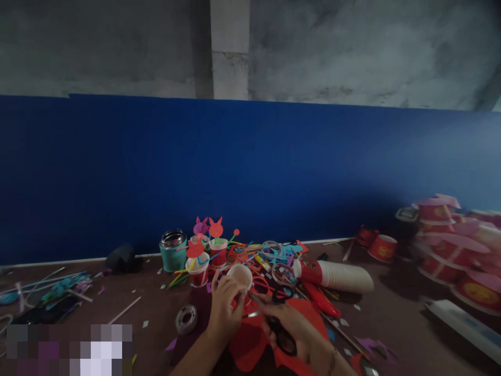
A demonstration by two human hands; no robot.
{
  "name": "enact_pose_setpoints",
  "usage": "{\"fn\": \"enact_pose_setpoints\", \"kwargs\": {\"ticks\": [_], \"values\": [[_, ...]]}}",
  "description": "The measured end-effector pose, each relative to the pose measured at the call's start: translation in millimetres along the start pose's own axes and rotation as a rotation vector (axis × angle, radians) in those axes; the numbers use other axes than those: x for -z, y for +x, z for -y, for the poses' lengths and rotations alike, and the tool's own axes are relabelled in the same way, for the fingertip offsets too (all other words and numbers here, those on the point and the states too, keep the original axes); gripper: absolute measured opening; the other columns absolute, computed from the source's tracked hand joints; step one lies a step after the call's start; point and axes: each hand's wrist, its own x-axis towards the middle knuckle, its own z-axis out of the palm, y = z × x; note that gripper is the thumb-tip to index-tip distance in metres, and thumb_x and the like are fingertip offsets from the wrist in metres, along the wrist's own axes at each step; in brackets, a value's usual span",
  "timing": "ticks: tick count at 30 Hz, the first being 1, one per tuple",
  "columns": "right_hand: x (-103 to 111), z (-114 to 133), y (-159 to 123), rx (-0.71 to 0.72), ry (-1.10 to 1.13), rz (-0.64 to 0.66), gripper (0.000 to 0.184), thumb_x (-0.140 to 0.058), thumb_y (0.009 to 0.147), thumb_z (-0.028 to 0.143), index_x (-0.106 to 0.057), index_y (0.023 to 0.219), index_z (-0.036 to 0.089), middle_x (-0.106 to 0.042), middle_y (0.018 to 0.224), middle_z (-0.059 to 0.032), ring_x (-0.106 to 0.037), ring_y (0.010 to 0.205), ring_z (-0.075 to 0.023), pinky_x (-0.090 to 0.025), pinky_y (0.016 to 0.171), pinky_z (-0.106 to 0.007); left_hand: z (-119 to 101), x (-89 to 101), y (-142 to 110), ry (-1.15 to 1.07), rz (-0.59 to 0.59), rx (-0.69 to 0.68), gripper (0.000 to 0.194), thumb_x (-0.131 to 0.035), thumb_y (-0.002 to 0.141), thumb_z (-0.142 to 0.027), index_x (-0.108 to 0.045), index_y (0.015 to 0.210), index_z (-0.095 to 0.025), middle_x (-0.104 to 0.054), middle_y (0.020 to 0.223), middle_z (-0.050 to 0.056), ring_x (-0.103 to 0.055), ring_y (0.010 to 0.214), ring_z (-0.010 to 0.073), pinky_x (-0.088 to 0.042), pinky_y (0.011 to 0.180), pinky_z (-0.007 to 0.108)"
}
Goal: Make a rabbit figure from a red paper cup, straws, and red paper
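The left hand (pixel 227 298) curls its fingers round a white-rimmed round paper cup (pixel 241 277) above the brown table (pixel 152 300), mouth tipped up toward the viewer. The right hand (pixel 291 321) grips black-handled metal scissors (pixel 285 339) — blades pointing left, long axis slanting down rightward. Behind, red-and-white paper cups (pixel 198 275) hold eared paper figures (pixel 216 230) — beside an open teal jar (pixel 174 257).

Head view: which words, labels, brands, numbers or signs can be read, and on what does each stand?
None can be read.
Cup stack: marks on its red part, too small.
Single red cup right of it: yellowish mark, too small.
Far-right lower cup: yellow mark, blurred.
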Motion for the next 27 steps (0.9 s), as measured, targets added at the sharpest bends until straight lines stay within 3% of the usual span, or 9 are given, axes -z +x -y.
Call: {"fn": "enact_pose_setpoints", "kwargs": {"ticks": [7,13,20,24,27], "values": [[2.1,2.3,-1.2,-0.109,0.155,0.047,0.035,-0.062,0.078,0.031,-0.061,0.111,0.018,-0.06,0.048,0.0026,-0.048,0.035,-0.0076,-0.039,0.036,-0.014,0.2,0.8,1.6,-0.019,-0.005,0.001,0.016,-0.052,0.082,-0.014,-0.063,0.076,-0.023,-0.068,0.073,-0.002,-0.06,0.079,0.0182,-0.025,0.103,0.048],[0.2,2.8,-1.8,-0.009,-0.008,0.009,0.031,-0.059,0.08,0.034,-0.063,0.105,0.015,-0.06,0.049,0.0029,-0.049,0.036,-0.0077,-0.04,0.036,-0.015,3.3,-1.9,0.7,-0.023,-0.026,-0.032,0.014,-0.053,0.083,-0.014,-0.062,0.076,-0.023,-0.067,0.067,-0.003,-0.06,0.078,0.0183,-0.025,0.104,0.05],[-2.9,4.4,-1.1,0.089,-0.141,-0.011,0.031,-0.062,0.076,0.035,-0.065,0.098,0.014,-0.055,0.044,0.0054,-0.045,0.033,-0.0077,-0.039,0.034,-0.016,15.9,-7.5,-2.3,0.052,-0.158,0.022,0.011,-0.054,0.081,-0.018,-0.064,0.077,-0.023,-0.071,0.073,0.0,-0.063,0.079,0.0213,-0.031,0.101,0.05],[-4.1,3.5,-1.7,0.063,-0.109,-0.007,0.027,-0.06,0.077,0.036,-0.065,0.093,0.014,-0.056,0.046,0.0038,-0.046,0.034,-0.007,-0.039,0.035,-0.015,17.5,-8.0,-2.5,0.071,-0.163,0.027,0.011,-0.055,0.081,-0.018,-0.064,0.077,-0.023,-0.071,0.075,0.0,-0.063,0.081,0.0217,-0.031,0.101,0.05],[-3.2,2.7,-1.9,0.023,-0.017,0.01,0.034,-0.059,0.078,0.034,-0.062,0.106,0.015,-0.058,0.048,0.0037,-0.046,0.035,-0.0069,-0.039,0.036,-0.015,14.9,-6.6,-1.7,0.064,-0.14,0.032,0.011,-0.055,0.082,-0.018,-0.064,0.078,-0.023,-0.07,0.075,0.0,-0.063,0.08,0.0208,-0.03,0.101,0.05]]}}
